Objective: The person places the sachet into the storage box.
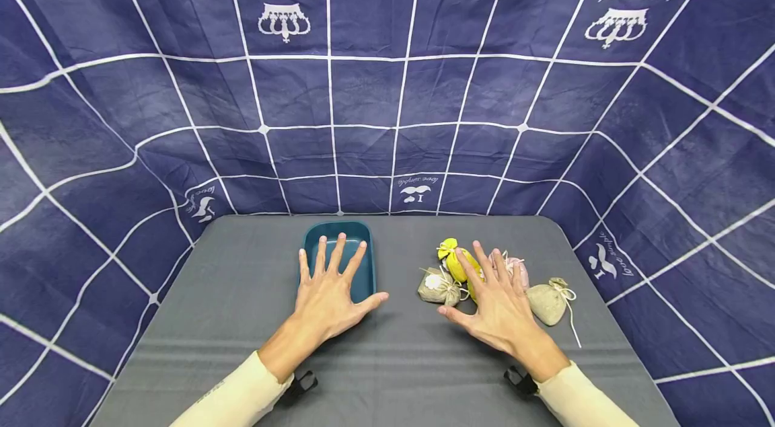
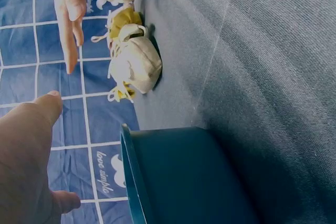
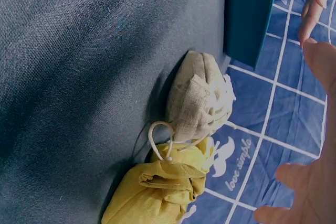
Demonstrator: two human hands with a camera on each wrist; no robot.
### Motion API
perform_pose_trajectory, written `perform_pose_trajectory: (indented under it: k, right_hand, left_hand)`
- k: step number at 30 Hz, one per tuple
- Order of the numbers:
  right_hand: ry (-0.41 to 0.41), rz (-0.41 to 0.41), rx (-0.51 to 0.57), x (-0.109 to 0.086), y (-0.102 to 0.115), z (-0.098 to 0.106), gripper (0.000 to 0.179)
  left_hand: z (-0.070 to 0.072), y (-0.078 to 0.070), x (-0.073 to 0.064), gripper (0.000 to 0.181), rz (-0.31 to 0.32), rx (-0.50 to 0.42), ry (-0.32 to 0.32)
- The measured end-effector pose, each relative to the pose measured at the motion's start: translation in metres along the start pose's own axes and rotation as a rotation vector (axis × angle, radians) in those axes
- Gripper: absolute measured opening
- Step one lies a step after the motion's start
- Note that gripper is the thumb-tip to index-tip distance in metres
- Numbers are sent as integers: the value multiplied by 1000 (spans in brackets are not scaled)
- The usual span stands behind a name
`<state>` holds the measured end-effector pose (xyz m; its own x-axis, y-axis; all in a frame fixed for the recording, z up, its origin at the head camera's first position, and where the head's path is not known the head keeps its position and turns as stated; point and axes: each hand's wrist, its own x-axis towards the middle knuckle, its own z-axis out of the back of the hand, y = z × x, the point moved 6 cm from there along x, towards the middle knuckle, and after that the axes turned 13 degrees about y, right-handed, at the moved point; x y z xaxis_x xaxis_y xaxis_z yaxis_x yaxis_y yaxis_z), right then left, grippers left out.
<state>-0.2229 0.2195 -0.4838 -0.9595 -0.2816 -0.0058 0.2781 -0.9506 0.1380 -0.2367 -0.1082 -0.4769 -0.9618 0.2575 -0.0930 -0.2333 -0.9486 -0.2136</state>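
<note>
My left hand [image 1: 329, 296], fingers spread, hovers over the near part of a teal rectangular bin [image 1: 371, 272] and holds nothing. My right hand [image 1: 498, 309] is spread out above a group of small drawstring pouches, apart from them in the right wrist view. A beige pouch with a white flower patch [image 1: 440, 287] lies left of that hand. Behind it sits a yellow pouch [image 1: 463, 265]; more yellow fabric [image 3: 163, 192] shows beside the beige one in the right wrist view. Partly covered by the fingers is a pink pouch [image 1: 517, 271]. At the far right lies another beige pouch [image 1: 547, 304].
A grey cloth-covered table [image 1: 399, 373] carries the bin and the pouches. Blue curtains with white grid lines [image 1: 369, 91] enclose the back and both sides. Black straps with clips [image 1: 299, 385] sit at both wrists, by the cream sleeves [image 1: 236, 393].
</note>
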Motion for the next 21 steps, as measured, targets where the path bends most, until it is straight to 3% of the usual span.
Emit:
perform_pose_trajectory:
  k: [15,21]
  right_hand:
    - [-48,158,15,6,24,-9,102]
    - [1,255,15,13,45,-15,101]
  left_hand:
    - [-13,17,-11,109,18,-27,-11]
    - [-16,33,-19,108,32,-36,-27]
